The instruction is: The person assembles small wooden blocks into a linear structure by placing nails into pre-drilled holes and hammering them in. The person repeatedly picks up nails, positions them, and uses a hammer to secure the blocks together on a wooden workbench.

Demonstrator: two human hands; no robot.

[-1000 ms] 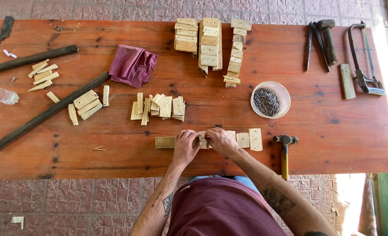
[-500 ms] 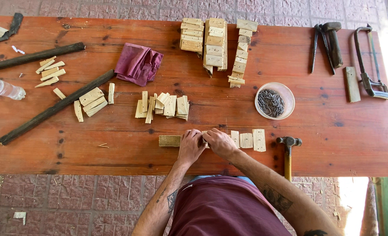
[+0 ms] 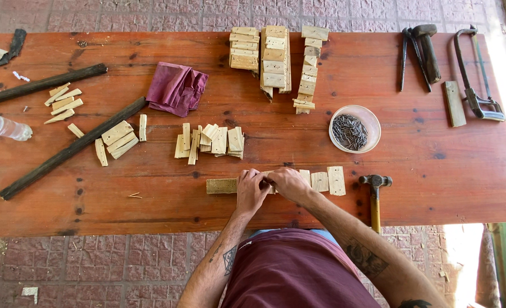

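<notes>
Near the front edge of the red tabletop [image 3: 150, 211], a small ridged wooden block [image 3: 221, 186] lies just left of the left hand [image 3: 251, 190]. Left grip: fingers curled together on a small wooden piece [image 3: 268, 181] pinched between both hands. Right hand [image 3: 289, 183] meets it there, fingers closed on the same piece. Just right: flat wooden slats [image 3: 328, 181], then a hammer [image 3: 374, 194]; bowl of nails [image 3: 354, 129] lies behind.

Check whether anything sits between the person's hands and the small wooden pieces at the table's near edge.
Nothing visible does. The left hand and right hand meet directly on the row of small wooden pieces. The hammer lies apart to the right, and the bowl of nails sits farther back.
</notes>
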